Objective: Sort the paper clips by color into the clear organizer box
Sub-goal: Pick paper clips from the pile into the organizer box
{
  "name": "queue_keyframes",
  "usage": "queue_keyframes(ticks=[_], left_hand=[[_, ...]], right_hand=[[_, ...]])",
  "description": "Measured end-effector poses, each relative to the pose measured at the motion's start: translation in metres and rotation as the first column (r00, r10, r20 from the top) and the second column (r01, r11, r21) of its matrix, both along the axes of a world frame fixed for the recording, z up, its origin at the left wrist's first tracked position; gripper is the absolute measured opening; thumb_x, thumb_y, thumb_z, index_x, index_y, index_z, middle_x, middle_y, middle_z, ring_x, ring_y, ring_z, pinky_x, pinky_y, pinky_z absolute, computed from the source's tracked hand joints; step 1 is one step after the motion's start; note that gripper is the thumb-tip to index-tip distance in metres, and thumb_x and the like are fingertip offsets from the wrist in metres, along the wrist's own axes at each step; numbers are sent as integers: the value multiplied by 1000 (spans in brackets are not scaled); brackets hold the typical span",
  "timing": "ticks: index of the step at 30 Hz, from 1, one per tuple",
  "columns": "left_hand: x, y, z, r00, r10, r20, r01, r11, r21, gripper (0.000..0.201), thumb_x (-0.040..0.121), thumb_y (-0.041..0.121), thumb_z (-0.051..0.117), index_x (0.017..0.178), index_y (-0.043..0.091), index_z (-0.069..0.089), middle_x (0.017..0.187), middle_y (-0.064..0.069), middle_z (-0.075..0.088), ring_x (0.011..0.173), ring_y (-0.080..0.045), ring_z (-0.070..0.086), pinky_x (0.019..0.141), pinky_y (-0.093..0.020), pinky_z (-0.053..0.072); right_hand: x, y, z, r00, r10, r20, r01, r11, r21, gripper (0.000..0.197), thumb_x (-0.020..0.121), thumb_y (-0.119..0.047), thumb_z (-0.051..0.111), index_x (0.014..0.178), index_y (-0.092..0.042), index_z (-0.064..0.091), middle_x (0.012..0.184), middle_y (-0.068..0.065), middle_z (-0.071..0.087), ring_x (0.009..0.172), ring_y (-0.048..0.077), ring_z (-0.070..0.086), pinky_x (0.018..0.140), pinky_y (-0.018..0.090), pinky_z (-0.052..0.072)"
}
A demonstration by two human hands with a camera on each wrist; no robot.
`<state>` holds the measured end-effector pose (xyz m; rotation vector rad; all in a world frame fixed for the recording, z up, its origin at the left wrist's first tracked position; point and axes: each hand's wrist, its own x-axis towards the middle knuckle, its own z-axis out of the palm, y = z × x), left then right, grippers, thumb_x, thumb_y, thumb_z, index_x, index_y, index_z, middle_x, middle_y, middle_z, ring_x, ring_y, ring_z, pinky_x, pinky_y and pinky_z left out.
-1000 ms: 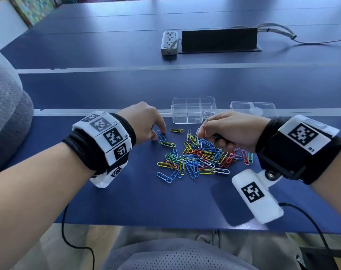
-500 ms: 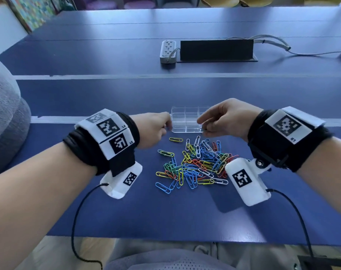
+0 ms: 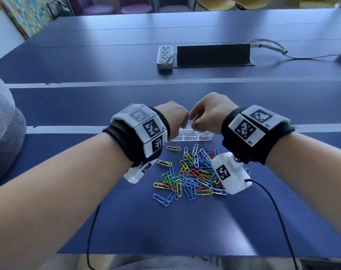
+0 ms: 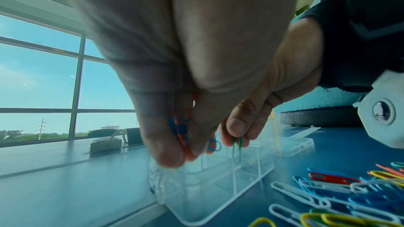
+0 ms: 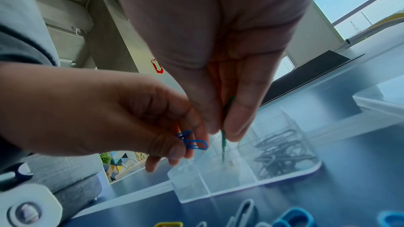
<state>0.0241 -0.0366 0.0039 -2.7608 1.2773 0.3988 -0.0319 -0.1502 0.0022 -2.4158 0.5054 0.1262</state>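
The clear organizer box (image 3: 191, 137) (image 4: 214, 187) (image 5: 240, 177) sits just beyond a pile of colored paper clips (image 3: 193, 174). Both hands hover over it. My left hand (image 3: 175, 117) (image 5: 166, 130) pinches blue paper clips (image 5: 193, 141) (image 4: 213, 145) above the box's left end. My right hand (image 3: 206, 114) (image 4: 238, 127) pinches a green paper clip (image 5: 225, 127) (image 4: 237, 144) that hangs point down over a middle compartment. A right compartment holds several dark clips (image 5: 282, 151).
The box's clear lid (image 4: 292, 146) (image 5: 380, 99) lies to the right of the box. A white power strip (image 3: 165, 56) and a black panel (image 3: 213, 55) sit farther back on the blue table (image 3: 87, 106). A grey cushion (image 3: 2, 121) is at the left.
Both hands lifted from the clip pile and moved forward over the organizer box, carrying clips with them. The head view tilted up.
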Motion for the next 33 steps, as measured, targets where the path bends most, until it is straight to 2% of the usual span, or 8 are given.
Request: queue_keyframes(ticks=[3,9,11,14,16,23,29,33], left_hand=[[0,-2,0,999,-22,32,23,1000,-16,35,86,3,52,116,17,62,117,-4,64,112,-24,58,94,-33,47],[0,-2,-1,1000,12,19,-11,997,-74,33,81,1,57,107,18,68,112,-4,66,105,-25,62,92,-35,51],[1,-1,-2,1000,16,10,-15,994,-111,33,81,1,57,106,19,68,112,-3,66,105,-23,61,89,-31,49],[2,5,-1,998,35,-47,-44,981,-187,36,80,-3,54,105,19,68,107,0,68,100,-18,62,85,-26,48],[2,10,0,994,54,-96,-76,968,-241,38,79,-5,50,102,18,69,101,-1,70,92,-16,64,87,-30,52],[6,21,0,984,82,-159,-133,928,-348,26,77,5,67,100,18,70,87,2,66,73,-11,58,80,-25,50],[3,44,0,986,74,-151,-118,943,-311,12,78,21,68,90,20,70,71,6,63,60,3,51,64,-21,43],[-8,60,1,980,58,-190,-92,980,-176,6,77,28,70,82,24,70,73,6,67,61,-1,54,70,-22,46]], right_hand=[[1,2,2,999,29,-17,-29,999,-16,24,74,-10,66,91,-22,77,82,3,72,66,13,60,55,17,43],[3,6,6,995,78,-57,-81,996,-36,28,75,-5,57,85,-22,75,74,0,66,62,14,57,50,17,40],[3,6,5,995,78,-55,-80,996,-30,32,75,-3,53,89,-22,74,73,-1,64,66,17,59,53,18,44],[3,5,0,998,62,-28,-61,997,38,36,78,-6,55,103,-27,70,92,5,71,86,23,69,78,31,57],[4,5,-3,998,64,-20,-62,995,79,38,77,-6,56,106,-28,69,98,9,72,91,26,69,85,39,57],[2,3,-1,998,58,-3,-58,996,63,42,73,6,55,95,-28,68,96,11,72,86,27,71,82,43,58],[-21,8,7,989,145,-10,-145,988,-55,26,80,-5,53,72,-25,66,66,0,65,59,17,66,68,26,58],[-35,17,4,962,260,-90,-272,948,-168,16,80,-13,62,84,-21,75,68,-4,66,65,14,63,77,28,57]])
